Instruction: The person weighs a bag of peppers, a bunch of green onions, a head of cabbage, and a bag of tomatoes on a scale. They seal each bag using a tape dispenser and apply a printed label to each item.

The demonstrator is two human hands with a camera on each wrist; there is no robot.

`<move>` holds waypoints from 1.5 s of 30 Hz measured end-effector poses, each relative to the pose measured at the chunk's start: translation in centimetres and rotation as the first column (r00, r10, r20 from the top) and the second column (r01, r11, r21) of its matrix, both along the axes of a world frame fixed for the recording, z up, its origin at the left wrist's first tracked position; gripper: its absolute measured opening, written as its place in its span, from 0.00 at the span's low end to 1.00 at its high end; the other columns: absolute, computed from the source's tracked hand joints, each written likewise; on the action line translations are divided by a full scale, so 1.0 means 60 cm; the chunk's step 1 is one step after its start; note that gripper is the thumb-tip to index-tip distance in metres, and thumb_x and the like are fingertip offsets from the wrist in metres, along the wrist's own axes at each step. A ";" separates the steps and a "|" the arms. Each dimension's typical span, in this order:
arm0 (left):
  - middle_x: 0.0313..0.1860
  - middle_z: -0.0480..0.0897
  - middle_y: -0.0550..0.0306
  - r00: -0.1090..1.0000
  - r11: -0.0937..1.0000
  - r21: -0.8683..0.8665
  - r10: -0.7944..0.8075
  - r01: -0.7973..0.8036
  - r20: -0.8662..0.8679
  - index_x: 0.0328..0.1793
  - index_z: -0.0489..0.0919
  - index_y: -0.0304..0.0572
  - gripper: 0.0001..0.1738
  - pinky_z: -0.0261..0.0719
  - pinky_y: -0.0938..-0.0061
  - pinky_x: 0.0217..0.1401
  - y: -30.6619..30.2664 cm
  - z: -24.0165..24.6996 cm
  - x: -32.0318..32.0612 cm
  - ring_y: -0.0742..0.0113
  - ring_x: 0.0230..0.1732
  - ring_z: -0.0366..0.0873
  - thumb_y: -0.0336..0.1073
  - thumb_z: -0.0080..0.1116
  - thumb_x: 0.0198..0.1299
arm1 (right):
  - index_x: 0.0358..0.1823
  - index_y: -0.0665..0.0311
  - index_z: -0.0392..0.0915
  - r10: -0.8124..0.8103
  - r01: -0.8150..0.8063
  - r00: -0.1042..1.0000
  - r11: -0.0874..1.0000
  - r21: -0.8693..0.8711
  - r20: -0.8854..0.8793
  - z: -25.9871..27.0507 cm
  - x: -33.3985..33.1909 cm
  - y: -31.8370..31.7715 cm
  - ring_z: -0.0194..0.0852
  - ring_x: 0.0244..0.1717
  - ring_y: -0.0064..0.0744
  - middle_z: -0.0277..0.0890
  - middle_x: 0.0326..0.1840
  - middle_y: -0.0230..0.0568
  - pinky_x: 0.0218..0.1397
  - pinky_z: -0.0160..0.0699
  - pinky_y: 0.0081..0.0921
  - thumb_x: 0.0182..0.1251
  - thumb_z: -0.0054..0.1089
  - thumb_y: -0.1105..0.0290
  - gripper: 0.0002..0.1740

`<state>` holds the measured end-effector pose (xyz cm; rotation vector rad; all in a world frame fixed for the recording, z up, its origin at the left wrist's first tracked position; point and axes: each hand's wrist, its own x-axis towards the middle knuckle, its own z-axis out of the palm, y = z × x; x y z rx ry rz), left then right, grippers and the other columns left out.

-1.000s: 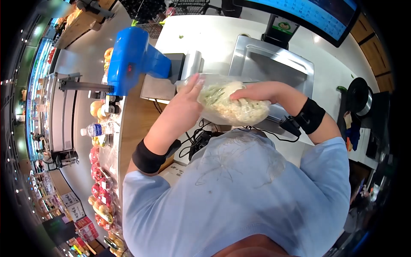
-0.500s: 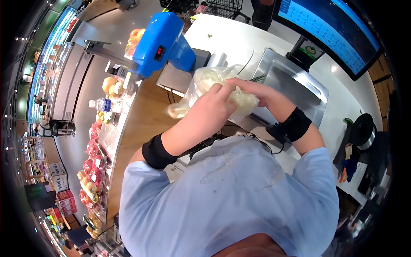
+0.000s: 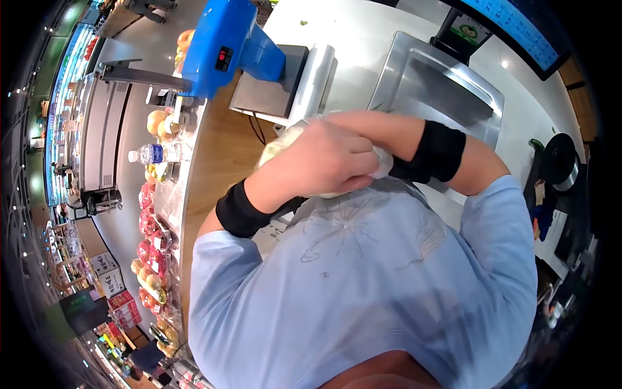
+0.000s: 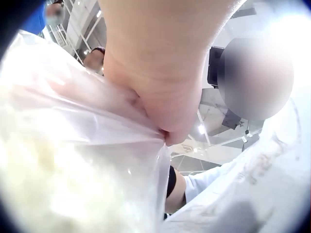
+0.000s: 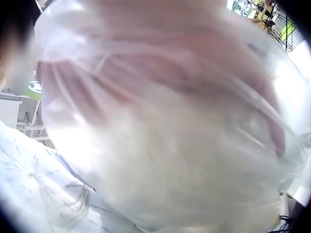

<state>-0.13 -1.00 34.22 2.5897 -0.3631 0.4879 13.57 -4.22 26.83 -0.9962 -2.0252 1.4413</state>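
Observation:
A clear plastic bag [image 4: 92,121] holds a pale, cauliflower-like vegetable [image 5: 165,160], close in front of the chest. My left hand [image 3: 324,159] lies uppermost in the head view and pinches the gathered plastic. In the left wrist view, folds run from the bag to the left fingertips [image 4: 175,138]. Most of the right hand is hidden from the head view behind the left one, its forearm [image 3: 382,129] crossing beneath. Through the film in the right wrist view, my right hand [image 5: 170,63] appears blurred, its fingers curved round the top and side of the bagged vegetable.
A metal weighing tray [image 3: 447,84] sits on the white counter below a monitor [image 3: 518,32]. To its left are a roll of clear plastic [image 3: 314,81] and a blue device [image 3: 227,48] with a red display. Packed fruit [image 3: 152,249] and a water bottle [image 3: 152,153] line the left side.
The bag has come from over the counter toward the chest and turned. The left hand has moved across on top, pinching the plastic; the right hand has swung left beneath it.

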 end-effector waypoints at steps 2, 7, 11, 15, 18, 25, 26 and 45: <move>0.18 0.68 0.60 0.998 1.000 -0.006 0.006 -0.006 0.057 0.24 0.74 0.47 0.13 0.68 0.67 0.22 0.013 0.001 0.002 0.59 0.22 0.72 0.35 0.69 0.36 | 0.50 0.62 0.78 -0.128 0.128 0.974 0.992 -0.011 -0.186 -0.043 -0.026 -0.016 0.76 0.45 0.42 0.78 0.46 0.50 0.48 0.72 0.32 0.58 0.62 0.56 0.23; 0.17 0.67 0.59 0.984 0.988 -0.010 0.155 -0.157 -0.093 0.20 0.73 0.42 0.11 0.63 0.69 0.18 0.057 0.035 -0.031 0.60 0.17 0.69 0.30 0.68 0.34 | 0.53 0.61 0.75 -0.210 0.193 0.976 0.954 0.228 0.052 -0.006 -0.047 -0.041 0.78 0.40 0.39 0.78 0.44 0.47 0.44 0.73 0.30 0.60 0.62 0.60 0.22; 0.14 0.65 0.60 0.988 0.984 -0.084 0.156 -0.154 0.008 0.17 0.72 0.42 0.12 0.60 0.71 0.16 0.062 0.058 -0.048 0.63 0.15 0.66 0.29 0.67 0.38 | 0.56 0.63 0.73 -0.036 0.038 0.999 0.997 0.072 -0.021 0.000 -0.015 0.006 0.78 0.45 0.38 0.79 0.46 0.47 0.47 0.74 0.31 0.67 0.54 0.62 0.20; 0.12 0.61 0.61 0.924 0.947 -0.132 0.316 -0.293 0.213 0.16 0.72 0.40 0.13 0.52 0.72 0.15 0.079 0.104 -0.085 0.67 0.12 0.60 0.27 0.69 0.39 | 0.49 0.65 0.77 -0.384 0.316 0.912 0.881 -0.353 -0.143 0.059 0.044 -0.034 0.76 0.48 0.40 0.79 0.47 0.45 0.50 0.73 0.32 0.67 0.55 0.63 0.16; 0.12 0.62 0.60 0.904 0.930 -0.170 0.360 -0.327 0.230 0.15 0.72 0.39 0.14 0.52 0.73 0.15 0.079 0.110 -0.091 0.67 0.12 0.60 0.27 0.69 0.39 | 0.40 0.67 0.81 -0.274 0.261 0.961 0.939 0.223 0.028 0.070 0.072 -0.054 0.75 0.49 0.38 0.80 0.46 0.42 0.52 0.72 0.32 0.68 0.54 0.64 0.13; 0.13 0.64 0.59 0.919 0.884 -0.285 0.394 -0.371 0.023 0.16 0.71 0.38 0.16 0.55 0.74 0.17 0.086 0.075 -0.073 0.67 0.14 0.61 0.30 0.71 0.42 | 0.37 0.65 0.75 -0.484 0.609 0.763 0.761 0.224 -0.429 0.124 0.065 -0.073 0.72 0.34 0.35 0.70 0.32 0.39 0.40 0.71 0.25 0.70 0.51 0.67 0.09; 0.13 0.64 0.59 0.921 0.885 -0.289 0.390 -0.366 0.027 0.16 0.71 0.38 0.16 0.55 0.74 0.17 0.074 0.073 -0.062 0.67 0.14 0.61 0.30 0.71 0.42 | 0.37 0.65 0.75 -0.488 0.611 0.763 0.759 0.226 -0.424 0.124 0.055 -0.071 0.72 0.34 0.35 0.70 0.32 0.39 0.40 0.71 0.25 0.70 0.51 0.67 0.09; 0.49 0.80 0.47 0.941 0.912 -0.248 0.287 -0.325 -0.178 0.53 0.75 0.36 0.19 0.75 0.68 0.53 0.094 0.049 0.003 0.54 0.50 0.79 0.32 0.57 0.54 | 0.46 0.58 0.78 -0.500 0.257 0.860 0.253 0.932 -0.102 0.195 0.055 -0.004 0.80 0.41 0.40 0.80 0.38 0.37 0.43 0.79 0.29 0.52 0.62 0.75 0.17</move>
